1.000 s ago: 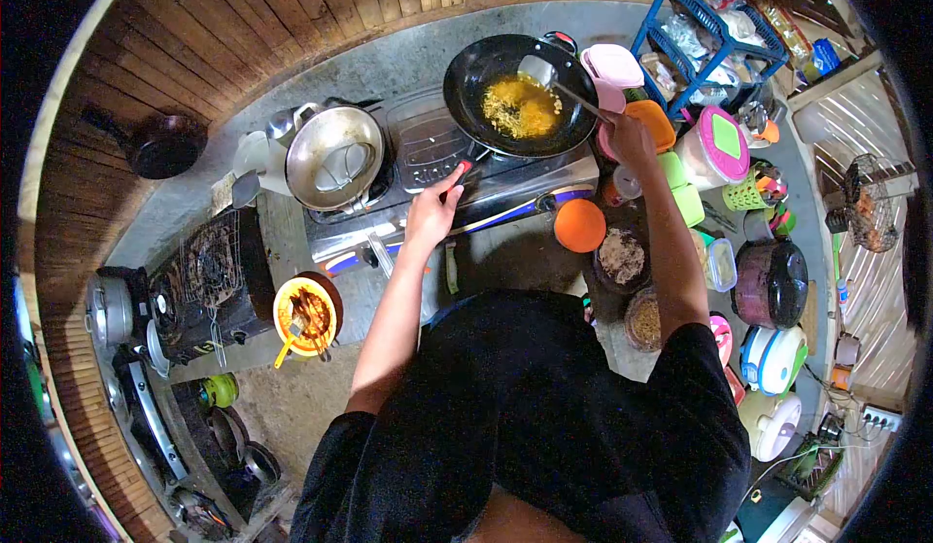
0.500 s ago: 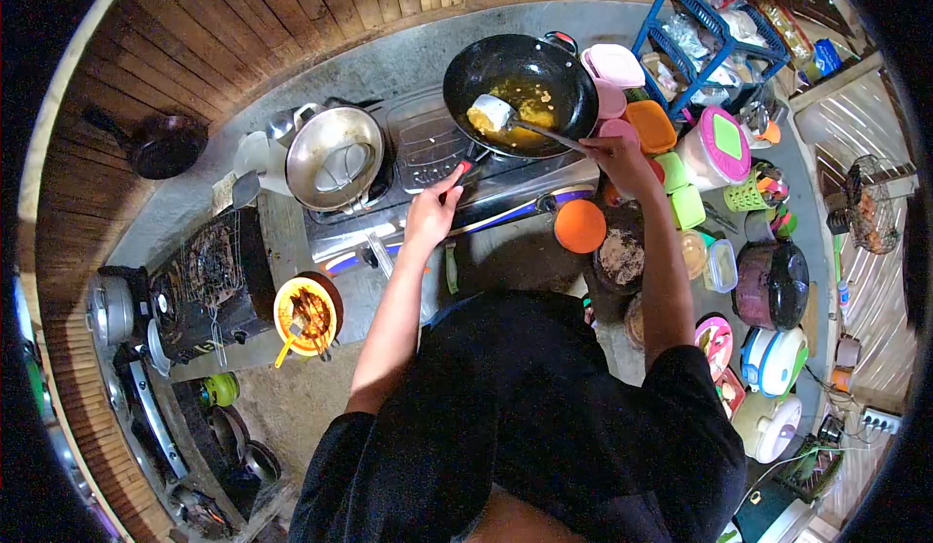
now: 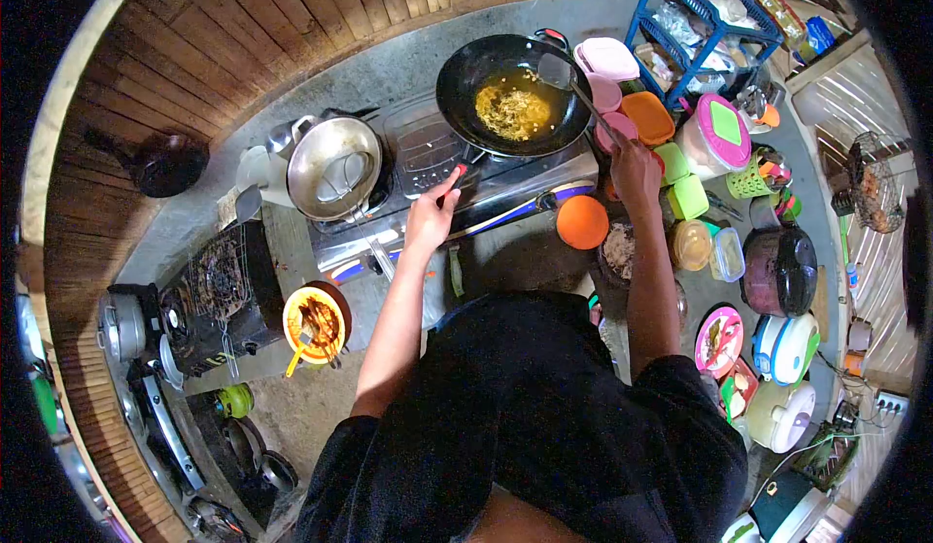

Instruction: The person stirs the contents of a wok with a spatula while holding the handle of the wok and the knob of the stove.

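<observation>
A black wok [image 3: 465, 76] stands on the right side of the gas stove, with yellowish chopped bits [image 3: 513, 110] in oil at its bottom. My left hand [image 3: 431, 220] is closed around the wok's handle, whose red tip [image 3: 461, 170] shows past the fingers. In my right hand [image 3: 636, 174], fingers wrapped, is the long handle of a spatula [image 3: 557, 71]. The spatula's flat blade is over the wok's right inner side, apart from the bits; whether it touches the wall I cannot tell.
On the stove's left side sits a steel pan [image 3: 316, 159]. An orange bowl with dark red sauce [image 3: 319, 324] is lower left. Plastic containers [image 3: 690, 197], an orange lid [image 3: 582, 222] and a blue rack [image 3: 671, 47] crowd the right. A bamboo wall [image 3: 292, 18] curves behind.
The spatula has moved from the middle of the wok to its right side. Bits that were on its blade now lie spread in the oil. My left hand stays on the handle.
</observation>
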Motion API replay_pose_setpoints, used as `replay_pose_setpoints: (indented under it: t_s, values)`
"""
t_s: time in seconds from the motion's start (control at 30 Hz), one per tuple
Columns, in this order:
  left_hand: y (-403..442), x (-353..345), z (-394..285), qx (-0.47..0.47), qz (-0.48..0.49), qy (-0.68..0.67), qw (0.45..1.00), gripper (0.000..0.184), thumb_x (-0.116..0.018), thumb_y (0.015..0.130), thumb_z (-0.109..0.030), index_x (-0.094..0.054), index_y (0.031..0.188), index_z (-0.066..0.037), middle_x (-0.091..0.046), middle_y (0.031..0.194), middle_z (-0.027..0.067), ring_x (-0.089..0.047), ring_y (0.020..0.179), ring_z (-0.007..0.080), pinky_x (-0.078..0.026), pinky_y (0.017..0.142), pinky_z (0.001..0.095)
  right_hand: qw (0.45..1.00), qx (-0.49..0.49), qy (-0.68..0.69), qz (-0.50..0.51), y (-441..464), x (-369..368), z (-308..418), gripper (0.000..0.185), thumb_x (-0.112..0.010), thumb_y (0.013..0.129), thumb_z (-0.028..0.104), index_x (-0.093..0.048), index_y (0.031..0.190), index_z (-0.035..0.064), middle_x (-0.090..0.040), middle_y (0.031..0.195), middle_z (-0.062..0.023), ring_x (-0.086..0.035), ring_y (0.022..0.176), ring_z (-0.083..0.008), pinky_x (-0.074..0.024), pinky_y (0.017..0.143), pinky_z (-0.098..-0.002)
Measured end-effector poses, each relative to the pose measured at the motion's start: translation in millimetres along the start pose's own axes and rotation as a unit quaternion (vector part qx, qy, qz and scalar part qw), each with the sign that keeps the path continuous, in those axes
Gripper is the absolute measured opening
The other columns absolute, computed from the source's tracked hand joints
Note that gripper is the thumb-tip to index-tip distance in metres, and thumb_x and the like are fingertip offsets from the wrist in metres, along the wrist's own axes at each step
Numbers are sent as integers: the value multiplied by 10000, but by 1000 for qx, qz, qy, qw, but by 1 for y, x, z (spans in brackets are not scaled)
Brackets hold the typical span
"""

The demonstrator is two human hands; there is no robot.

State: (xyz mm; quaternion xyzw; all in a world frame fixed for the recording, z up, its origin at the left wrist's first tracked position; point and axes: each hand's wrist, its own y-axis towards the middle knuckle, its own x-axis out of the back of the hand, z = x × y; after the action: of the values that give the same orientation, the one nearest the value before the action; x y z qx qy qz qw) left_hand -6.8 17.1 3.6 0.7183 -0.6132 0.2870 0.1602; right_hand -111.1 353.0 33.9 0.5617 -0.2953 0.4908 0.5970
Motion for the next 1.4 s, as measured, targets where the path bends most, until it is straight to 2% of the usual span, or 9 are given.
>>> replay_pose_setpoints:
  t_s: [0.5,0.6,0.67,0.77,0.8,0.87,0.97,1.17,1.4]
  values:
    - [3,-7,16,-79,-38,6,996,394,-598,947,-285,-562,1335,-343,-652,1156,167,-646,1031,366,-510,856,405,955,-49,145,254,7,2,-1,267,-540,933,199,-697,1141,142,-693,956,-229,-675,900,-406,-538,785,-503]
    - [4,-8,16,-73,-40,8,997,396,-604,944,-279,-564,1333,-341,-653,1162,157,-646,1033,362,-511,858,400,942,40,215,253,9,-4,2,267,-580,927,188,-688,1159,112,-704,986,-206,-677,939,-392,-539,811,-455]
    - [4,-8,16,-72,-33,0,997,392,-604,944,-282,-567,1330,-343,-655,1162,153,-647,1031,361,-512,860,398,936,14,243,254,8,9,13,288,-580,955,180,-662,1205,63,-594,664,-119,-579,478,-154,-469,518,-372]
    - [5,-7,16,-55,-23,7,998,389,-603,944,-284,-569,1326,-348,-657,1159,150,-650,1024,361,-513,859,401,932,5,291,217,7,4,14,284,-570,963,184,-663,1207,71,-550,664,-105,-521,456,-127,-457,510,-374]
    - [5,-7,16,-55,-23,6,998,389,-603,944,-284,-569,1326,-348,-657,1159,150,-650,1024,361,-513,859,401,932,4,291,217,8,4,13,284,-570,963,184,-663,1207,71,-550,664,-105,-521,456,-127,-457,510,-374]
    - [5,-8,18,-66,-29,3,997,389,-600,945,-285,-567,1327,-355,-653,1170,149,-648,1030,360,-512,860,405,944,-14,267,195,14,15,16,262,-604,915,139,-689,1159,98,-708,978,-184,-679,944,-365,-525,787,-441]
    - [5,-7,17,-49,-19,5,999,389,-598,946,-287,-566,1327,-358,-647,1188,144,-639,1056,354,-509,872,403,976,67,164,125,26,38,18,273,-600,888,111,-677,1150,100,-695,915,-191,-681,887,-376,-528,734,-461]
    - [4,-7,16,-70,-35,5,997,391,-599,945,-283,-565,1328,-356,-649,1192,138,-633,1072,348,-509,886,394,990,43,-76,114,43,53,7,211,-554,917,204,-704,1003,84,-686,924,-205,-668,816,-395,-532,684,-489]
    - [0,1,0,-9,-5,9,1000,384,-606,951,-289,-571,1329,-346,-635,1234,144,-615,1141,327,-492,948,373,985,162,-55,10,55,31,-36,137,-577,824,146,-669,885,65,-684,797,-169,-683,738,-353,-531,633,-479]
